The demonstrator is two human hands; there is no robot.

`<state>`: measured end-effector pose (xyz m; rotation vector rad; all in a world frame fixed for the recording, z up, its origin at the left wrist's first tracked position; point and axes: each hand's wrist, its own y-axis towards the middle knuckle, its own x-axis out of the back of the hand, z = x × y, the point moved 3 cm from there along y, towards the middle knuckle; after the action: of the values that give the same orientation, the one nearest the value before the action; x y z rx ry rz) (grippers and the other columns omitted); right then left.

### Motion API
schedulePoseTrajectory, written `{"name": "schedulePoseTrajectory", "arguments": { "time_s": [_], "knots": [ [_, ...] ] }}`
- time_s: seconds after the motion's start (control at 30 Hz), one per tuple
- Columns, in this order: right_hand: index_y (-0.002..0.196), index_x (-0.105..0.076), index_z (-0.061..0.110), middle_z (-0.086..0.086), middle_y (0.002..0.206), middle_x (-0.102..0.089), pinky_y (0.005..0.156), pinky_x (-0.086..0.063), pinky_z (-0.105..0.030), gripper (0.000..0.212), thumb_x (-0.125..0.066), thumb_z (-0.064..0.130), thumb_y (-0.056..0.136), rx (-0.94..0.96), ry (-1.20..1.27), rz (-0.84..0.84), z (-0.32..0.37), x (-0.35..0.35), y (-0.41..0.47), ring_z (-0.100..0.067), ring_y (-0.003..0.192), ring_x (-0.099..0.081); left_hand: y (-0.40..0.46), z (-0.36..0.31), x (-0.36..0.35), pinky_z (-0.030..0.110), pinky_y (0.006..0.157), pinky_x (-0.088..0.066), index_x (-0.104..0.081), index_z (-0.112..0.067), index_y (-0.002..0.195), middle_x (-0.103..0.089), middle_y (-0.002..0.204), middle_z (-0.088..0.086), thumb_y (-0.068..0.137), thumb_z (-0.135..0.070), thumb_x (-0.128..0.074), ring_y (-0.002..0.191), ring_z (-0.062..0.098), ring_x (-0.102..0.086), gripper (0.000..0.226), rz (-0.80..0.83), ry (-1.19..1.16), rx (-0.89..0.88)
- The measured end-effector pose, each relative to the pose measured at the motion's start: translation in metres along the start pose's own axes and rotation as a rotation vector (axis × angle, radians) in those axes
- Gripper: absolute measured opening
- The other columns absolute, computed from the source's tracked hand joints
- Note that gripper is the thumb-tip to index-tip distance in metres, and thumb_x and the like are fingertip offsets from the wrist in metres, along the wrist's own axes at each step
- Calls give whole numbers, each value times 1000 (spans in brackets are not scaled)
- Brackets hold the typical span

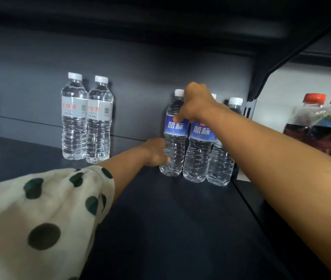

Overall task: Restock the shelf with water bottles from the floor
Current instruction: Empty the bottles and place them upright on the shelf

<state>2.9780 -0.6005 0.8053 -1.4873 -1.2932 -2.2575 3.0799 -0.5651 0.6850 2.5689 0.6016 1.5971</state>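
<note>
While both arms reach into a dark shelf (160,219), the left hand (156,152) curls its fingers around the lower body of a blue-labelled water bottle (174,134) standing upright on the shelf. The right hand (196,104) grips the upper part of a second blue-labelled bottle (200,150), touching the first on its right, thumb resting on the first bottle's label. A third bottle (222,158) stands just right of the right hand (partly hidden by the forearm). Well left of the left hand stand two white-labelled bottles (87,120), touching. Red-capped drinks (322,122) sit far right. A polka-dot sleeve (39,215) covers the left upper arm.
</note>
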Motion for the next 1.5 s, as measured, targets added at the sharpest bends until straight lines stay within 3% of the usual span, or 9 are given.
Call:
{"name": "schedulePoseTrajectory", "arguments": {
  "time_s": [0.1,0.27,0.5,0.67,0.83,0.97,1.1,1.23,1.5],
  "knots": [
    [61,-44,13,-11,85,-57,64,-44,-25,48,-89,26,60,-23,4,20,2,3,-1,-24,84,-67,-1,2,0,28,88,-44,-58,-7,117,-64,117,11,90,-21,-62,108,28,-61,31,-2,7,2],
    [65,-51,9,-12,77,-59,43,-46,-22,38,-87,19,67,-49,57,50,1,9,-5,-17,48,-61,-5,-1,-1,31,96,-46,-57,-8,123,-63,122,10,89,-21,-64,111,26,-59,37,-9,3,-12],
    [66,-51,12,-15,90,-62,64,-52,-27,31,-82,13,66,-14,12,-23,2,22,-12,-27,83,-68,-23,-12,16,34,98,-46,-59,-8,121,-64,121,6,86,-28,-68,111,25,-60,41,-6,55,11],
    [66,-57,9,-16,80,-61,67,-44,-26,23,-77,21,71,23,-75,-44,16,39,-43,-29,81,-63,-67,-23,55,38,102,-43,-51,0,131,-60,128,12,89,-27,-65,118,30,-55,52,-104,98,-4],
    [91,-71,2,-21,92,-68,82,-52,-35,20,-72,17,77,117,-162,-17,55,43,-104,-36,93,-63,-143,-9,84,34,100,-46,-57,-7,128,-64,122,9,87,-18,-66,115,26,-58,43,-153,90,-105],
    [88,-70,10,-16,96,-68,79,-45,-31,13,-71,15,76,105,-154,-69,113,51,-161,-35,98,-60,-223,13,120,25,91,-48,-64,-10,120,-68,114,6,86,-9,-62,109,22,-61,34,-189,110,-209],
    [81,-66,12,-12,86,-68,77,-45,-30,6,-68,13,76,91,-90,-105,186,51,-229,-31,86,-60,-299,50,151,21,78,-47,-67,-11,114,-68,107,6,84,-4,-58,95,20,-63,32,-194,50,-318],
    [79,-62,15,-10,82,-66,75,-50,-35,5,-67,15,78,84,-83,-20,252,32,-289,-29,82,-58,-358,91,163,23,85,-47,-68,-6,109,-66,96,6,83,-3,-64,95,19,-62,27,-71,75,-362],
    [78,-53,24,-12,89,-65,72,-52,-40,7,-58,20,75,95,-99,177,311,-33,-390,-35,88,-60,-456,145,124,19,70,-44,-68,-16,89,-65,77,-3,75,-4,-62,76,15,-62,20,34,142,-417]
  ]
}}
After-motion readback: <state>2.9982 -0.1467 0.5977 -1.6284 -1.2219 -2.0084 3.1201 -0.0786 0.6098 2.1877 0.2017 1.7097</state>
